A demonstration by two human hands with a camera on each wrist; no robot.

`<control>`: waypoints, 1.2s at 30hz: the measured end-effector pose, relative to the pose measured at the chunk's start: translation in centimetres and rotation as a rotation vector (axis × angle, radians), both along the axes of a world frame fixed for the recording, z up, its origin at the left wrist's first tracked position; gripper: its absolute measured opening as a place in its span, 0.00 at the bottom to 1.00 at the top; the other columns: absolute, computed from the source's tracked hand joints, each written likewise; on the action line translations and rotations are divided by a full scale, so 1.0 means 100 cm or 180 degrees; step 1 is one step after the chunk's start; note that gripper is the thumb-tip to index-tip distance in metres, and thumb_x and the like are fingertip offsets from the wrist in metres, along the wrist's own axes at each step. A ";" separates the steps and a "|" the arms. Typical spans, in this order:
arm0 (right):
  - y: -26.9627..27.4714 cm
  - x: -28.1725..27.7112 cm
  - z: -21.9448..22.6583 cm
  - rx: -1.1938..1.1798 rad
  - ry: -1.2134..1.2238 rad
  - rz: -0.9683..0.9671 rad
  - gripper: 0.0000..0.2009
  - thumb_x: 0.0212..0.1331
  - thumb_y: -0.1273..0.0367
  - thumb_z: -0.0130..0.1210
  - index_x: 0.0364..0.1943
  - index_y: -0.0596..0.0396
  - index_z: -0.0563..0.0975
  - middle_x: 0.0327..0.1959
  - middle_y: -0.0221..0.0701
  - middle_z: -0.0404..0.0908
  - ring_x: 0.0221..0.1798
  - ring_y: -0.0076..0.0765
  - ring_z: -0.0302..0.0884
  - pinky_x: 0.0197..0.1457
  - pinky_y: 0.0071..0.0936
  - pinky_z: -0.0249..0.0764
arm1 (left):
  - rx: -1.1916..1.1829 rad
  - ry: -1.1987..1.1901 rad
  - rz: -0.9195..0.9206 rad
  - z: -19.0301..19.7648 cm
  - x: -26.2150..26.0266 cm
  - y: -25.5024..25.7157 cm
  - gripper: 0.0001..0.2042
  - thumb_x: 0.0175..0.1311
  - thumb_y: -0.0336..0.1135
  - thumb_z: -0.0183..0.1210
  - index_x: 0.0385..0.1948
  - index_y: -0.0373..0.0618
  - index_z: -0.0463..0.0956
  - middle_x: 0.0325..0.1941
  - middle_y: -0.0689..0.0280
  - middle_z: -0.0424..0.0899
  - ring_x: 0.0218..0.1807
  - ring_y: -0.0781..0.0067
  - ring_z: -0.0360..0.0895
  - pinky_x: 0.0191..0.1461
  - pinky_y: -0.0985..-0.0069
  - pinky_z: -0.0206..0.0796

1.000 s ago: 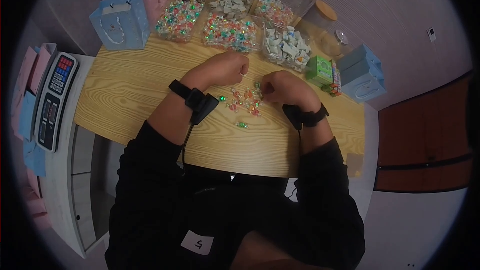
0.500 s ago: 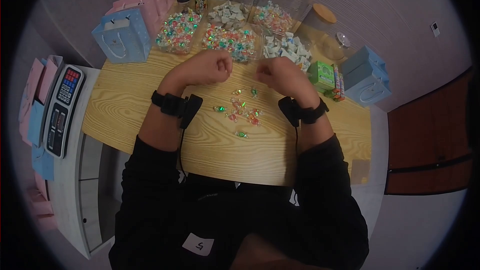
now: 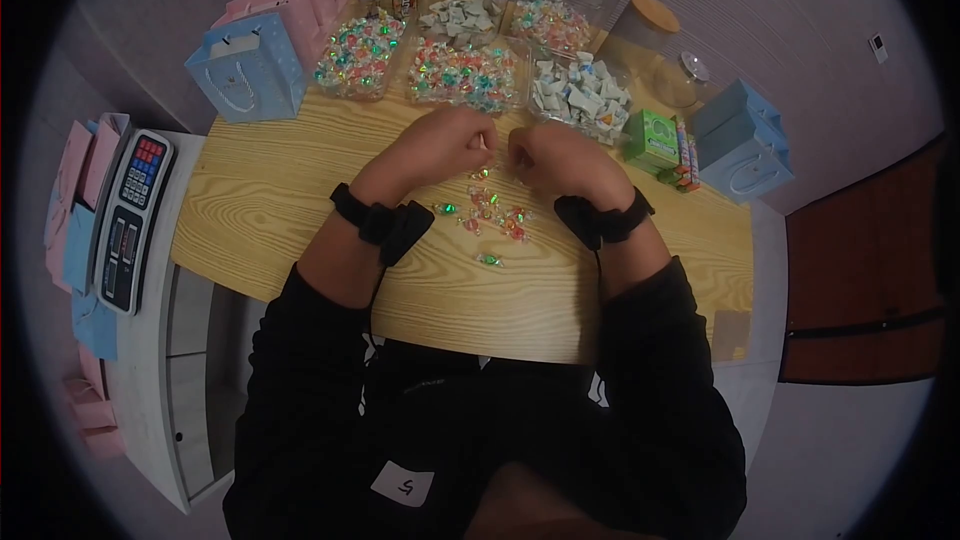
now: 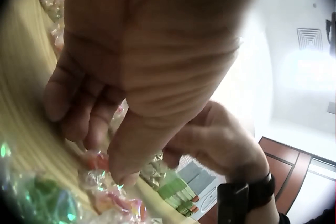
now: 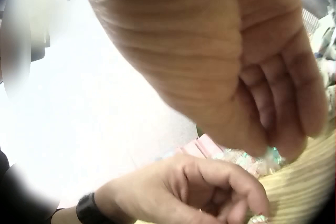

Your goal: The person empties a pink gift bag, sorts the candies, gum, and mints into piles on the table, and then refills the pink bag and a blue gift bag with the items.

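L hand: fingers curled inward, a wrapped candy right by the fingertips; can't tell if it's pinched. R hand faces it, just beside, fingers bent too; can't tell if they grip anything. Small pile of loose candies lies on wood tbl btwn the wrists, w/ 1 green candy apart, nearer the person. Behind hands: tub of mixed candies, tub of white pkts; green box off to R.
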State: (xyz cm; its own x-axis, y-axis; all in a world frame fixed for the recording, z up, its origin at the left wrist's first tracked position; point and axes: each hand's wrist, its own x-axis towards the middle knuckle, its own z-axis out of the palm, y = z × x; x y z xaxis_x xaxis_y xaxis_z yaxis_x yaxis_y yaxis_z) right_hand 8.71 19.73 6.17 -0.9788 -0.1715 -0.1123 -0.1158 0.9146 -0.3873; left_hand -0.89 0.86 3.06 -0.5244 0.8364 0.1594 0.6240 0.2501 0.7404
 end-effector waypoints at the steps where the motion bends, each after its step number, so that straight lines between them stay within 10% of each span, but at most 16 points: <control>1: 0.001 -0.001 0.004 -0.0098 0.0132 -0.0134 0.09 0.47 0.73 0.61 0.34 0.58 0.79 0.31 0.44 0.82 0.37 0.51 0.81 0.39 0.40 0.75 | -0.0245 -0.0054 -0.0139 0.001 0.007 0.001 0.09 0.51 0.27 0.65 0.34 0.40 0.79 0.29 0.66 0.78 0.29 0.75 0.75 0.33 0.75 0.66; 5: 0.002 -0.004 0.015 -0.1544 0.1684 -0.0728 0.11 0.55 0.74 0.61 0.43 0.61 0.78 0.31 0.43 0.83 0.35 0.47 0.83 0.36 0.35 0.77 | -0.0576 0.0356 -0.0458 -0.009 0.006 0.005 0.10 0.50 0.28 0.65 0.34 0.39 0.78 0.28 0.64 0.78 0.30 0.70 0.76 0.34 0.73 0.67; 12: 0.001 0.004 0.017 -0.0779 0.1025 -0.0274 0.11 0.56 0.72 0.60 0.43 0.58 0.79 0.31 0.40 0.84 0.35 0.42 0.84 0.39 0.33 0.76 | -0.0453 0.0175 -0.0167 0.002 -0.015 -0.003 0.13 0.50 0.29 0.65 0.39 0.39 0.79 0.33 0.57 0.82 0.37 0.62 0.82 0.40 0.69 0.72; 14: -0.006 0.006 0.012 -0.0190 0.0792 0.0202 0.09 0.55 0.71 0.61 0.40 0.56 0.81 0.31 0.39 0.84 0.35 0.46 0.82 0.39 0.34 0.76 | 0.1322 -0.0888 0.0840 0.000 -0.027 -0.002 0.14 0.56 0.28 0.63 0.44 0.37 0.78 0.34 0.60 0.83 0.36 0.66 0.82 0.40 0.73 0.73; 18: -0.022 0.009 0.001 -0.0125 0.0281 0.0685 0.06 0.51 0.70 0.59 0.32 0.55 0.80 0.28 0.40 0.81 0.33 0.49 0.79 0.36 0.37 0.73 | 0.2152 -0.0129 0.1462 0.009 -0.025 -0.004 0.14 0.60 0.28 0.61 0.48 0.37 0.76 0.35 0.62 0.82 0.36 0.69 0.82 0.41 0.75 0.74; 21: -0.031 0.013 0.004 0.0126 -0.0148 0.0664 0.06 0.48 0.69 0.59 0.29 0.55 0.78 0.26 0.40 0.79 0.32 0.50 0.77 0.35 0.39 0.71 | 0.1485 0.0313 0.1548 0.023 -0.013 -0.021 0.11 0.58 0.28 0.62 0.42 0.39 0.79 0.33 0.61 0.82 0.36 0.66 0.82 0.40 0.73 0.73; 26: -0.027 0.011 -0.016 0.0165 0.0271 0.0626 0.07 0.48 0.69 0.60 0.30 0.56 0.77 0.26 0.39 0.79 0.32 0.48 0.77 0.35 0.38 0.71 | -0.1335 0.0368 -0.0198 0.046 0.019 -0.043 0.11 0.46 0.33 0.69 0.30 0.41 0.79 0.29 0.62 0.82 0.33 0.65 0.81 0.36 0.69 0.70; 31: -0.022 -0.006 -0.007 -0.1250 0.1681 -0.0456 0.13 0.55 0.73 0.61 0.45 0.60 0.78 0.32 0.42 0.82 0.33 0.43 0.82 0.36 0.33 0.76 | -0.1717 0.0702 -0.0479 0.023 0.023 -0.031 0.11 0.43 0.33 0.68 0.27 0.43 0.78 0.27 0.61 0.82 0.33 0.58 0.80 0.36 0.67 0.70; 36: -0.012 0.003 0.010 -0.0984 0.1401 -0.0637 0.13 0.56 0.70 0.61 0.44 0.60 0.79 0.32 0.40 0.83 0.33 0.42 0.82 0.36 0.34 0.75 | -0.1784 0.0876 -0.0582 0.014 0.021 -0.023 0.11 0.42 0.33 0.68 0.29 0.45 0.78 0.29 0.60 0.83 0.32 0.55 0.80 0.36 0.65 0.70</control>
State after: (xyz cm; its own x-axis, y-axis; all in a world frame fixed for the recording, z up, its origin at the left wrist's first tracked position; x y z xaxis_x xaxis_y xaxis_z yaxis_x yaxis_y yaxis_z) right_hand 8.96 18.52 7.18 -0.9387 0.0617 0.3392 -0.1631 0.7872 -0.5948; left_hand 1.22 -1.44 4.41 -0.3680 0.9037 -0.2188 0.8413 0.4238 0.3356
